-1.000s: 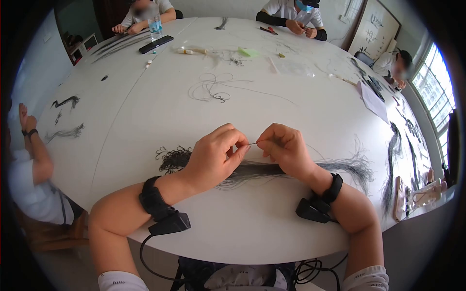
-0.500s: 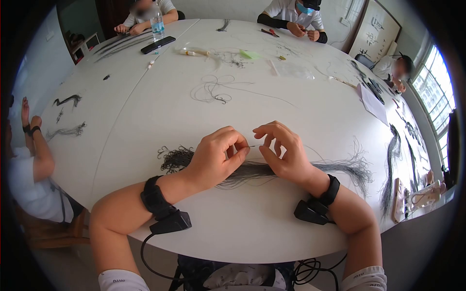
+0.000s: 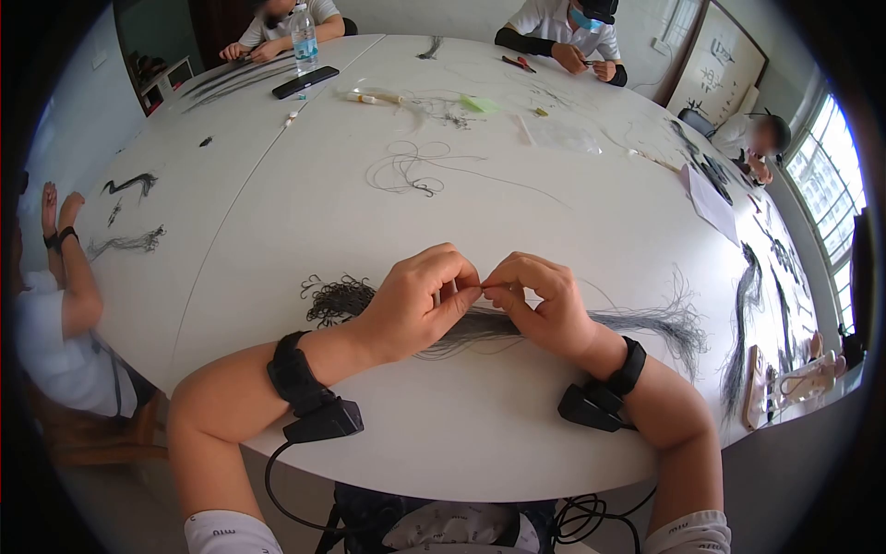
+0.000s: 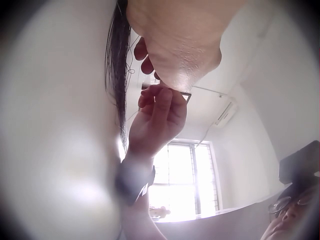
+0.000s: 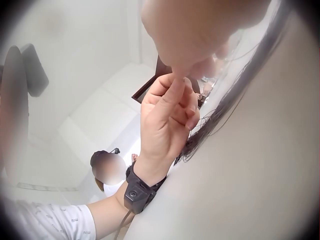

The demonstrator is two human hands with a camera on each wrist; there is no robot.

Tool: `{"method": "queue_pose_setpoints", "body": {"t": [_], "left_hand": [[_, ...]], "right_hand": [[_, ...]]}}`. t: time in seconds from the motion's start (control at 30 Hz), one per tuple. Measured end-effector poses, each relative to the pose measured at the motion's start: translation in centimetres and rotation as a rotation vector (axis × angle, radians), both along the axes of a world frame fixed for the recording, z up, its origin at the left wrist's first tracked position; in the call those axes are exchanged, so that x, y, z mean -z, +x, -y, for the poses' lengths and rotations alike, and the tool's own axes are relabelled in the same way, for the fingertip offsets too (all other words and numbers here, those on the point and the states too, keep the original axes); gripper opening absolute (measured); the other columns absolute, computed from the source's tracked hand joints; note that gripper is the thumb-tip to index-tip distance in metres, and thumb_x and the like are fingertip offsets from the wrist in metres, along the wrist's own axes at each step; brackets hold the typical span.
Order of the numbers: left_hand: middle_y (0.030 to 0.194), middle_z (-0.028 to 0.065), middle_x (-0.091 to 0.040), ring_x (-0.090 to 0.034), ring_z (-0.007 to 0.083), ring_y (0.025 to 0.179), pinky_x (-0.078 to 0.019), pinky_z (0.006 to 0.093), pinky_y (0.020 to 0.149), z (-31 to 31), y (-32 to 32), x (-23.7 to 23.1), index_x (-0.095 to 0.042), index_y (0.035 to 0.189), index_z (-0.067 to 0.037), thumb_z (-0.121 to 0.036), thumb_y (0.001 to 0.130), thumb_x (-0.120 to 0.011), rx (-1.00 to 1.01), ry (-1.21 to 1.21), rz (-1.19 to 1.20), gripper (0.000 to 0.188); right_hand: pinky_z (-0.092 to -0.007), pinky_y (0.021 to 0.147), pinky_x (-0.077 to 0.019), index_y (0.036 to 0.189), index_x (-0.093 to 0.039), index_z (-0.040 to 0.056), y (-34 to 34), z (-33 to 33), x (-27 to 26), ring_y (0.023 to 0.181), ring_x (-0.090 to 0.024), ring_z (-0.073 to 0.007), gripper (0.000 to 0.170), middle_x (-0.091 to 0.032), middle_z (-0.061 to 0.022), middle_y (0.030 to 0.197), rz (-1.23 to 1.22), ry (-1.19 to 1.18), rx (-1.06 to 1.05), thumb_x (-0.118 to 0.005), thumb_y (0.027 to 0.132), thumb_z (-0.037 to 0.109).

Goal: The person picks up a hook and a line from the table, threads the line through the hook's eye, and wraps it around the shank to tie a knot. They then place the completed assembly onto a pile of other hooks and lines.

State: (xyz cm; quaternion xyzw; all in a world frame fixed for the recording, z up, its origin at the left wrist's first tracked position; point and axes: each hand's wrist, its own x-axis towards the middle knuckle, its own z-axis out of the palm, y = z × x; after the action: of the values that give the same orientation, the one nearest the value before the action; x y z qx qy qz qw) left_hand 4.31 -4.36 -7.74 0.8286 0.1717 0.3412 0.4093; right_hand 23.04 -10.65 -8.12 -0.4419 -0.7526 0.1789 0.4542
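Note:
In the head view my left hand [image 3: 420,294] and right hand [image 3: 544,300] meet fingertip to fingertip over the table. Thumb and forefinger of each hand pinch a thin dark fishing line, now almost wholly hidden by the fingertips. Beneath the hands lies a long bundle of dark fishing lines [image 3: 637,320], its loose ends fanning out to the right. Fish hooks [image 3: 337,300] are heaped at its left end, beside my left wrist. The left wrist view has the right hand [image 4: 157,120] reaching up to the left; the right wrist view has the left hand [image 5: 167,110] with its thumb against the forefinger.
Farther up the white table [image 3: 305,222] lie a loose tangle of line [image 3: 406,171], a phone [image 3: 305,82] and a water bottle [image 3: 304,42]. More line bundles [image 3: 743,314] and a paper sheet [image 3: 709,203] are at right. Several people sit around. A cable [image 3: 277,499] hangs from my left wrist camera.
Half a second ago my right hand's fingers were spread apart from the line; now they have closed on it, against the left fingertips. My left hand has kept its pinch.

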Motion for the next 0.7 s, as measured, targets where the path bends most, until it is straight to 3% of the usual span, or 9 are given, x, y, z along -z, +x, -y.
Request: {"method": "queue_pose_setpoints", "body": {"t": [0.3,0.7], "left_hand": [[0.075,0.0045,-0.051,-0.051,0.0138,0.061,-0.0421,0.0260,0.052,0.03,-0.16,-0.15,-0.051,0.081,-0.003,-0.005,0.083,-0.057,0.027,0.029,-0.020,0.007],[0.077,0.0021,-0.051,-0.049,0.0099,0.059,-0.0415,0.0230,0.050,0.25,-0.24,-0.28,-0.052,0.081,-0.004,-0.006,0.084,-0.057,-0.017,0.067,0.058,0.007]], "right_hand": [[-0.0273,0.053,-0.0464,0.086,-0.059,0.0034,-0.11,0.17,-0.29,0.062,-0.055,-0.0175,0.005,-0.059,-0.0058,0.076,0.059,-0.051,-0.017,-0.059,0.082,0.000],[-0.0240,0.059,-0.0461,0.088,-0.058,-0.0027,-0.47,0.57,-0.60,0.064,-0.056,-0.0104,0.004,-0.059,-0.0049,0.072,-0.180,-0.202,-0.045,-0.058,0.084,-0.002]]}}
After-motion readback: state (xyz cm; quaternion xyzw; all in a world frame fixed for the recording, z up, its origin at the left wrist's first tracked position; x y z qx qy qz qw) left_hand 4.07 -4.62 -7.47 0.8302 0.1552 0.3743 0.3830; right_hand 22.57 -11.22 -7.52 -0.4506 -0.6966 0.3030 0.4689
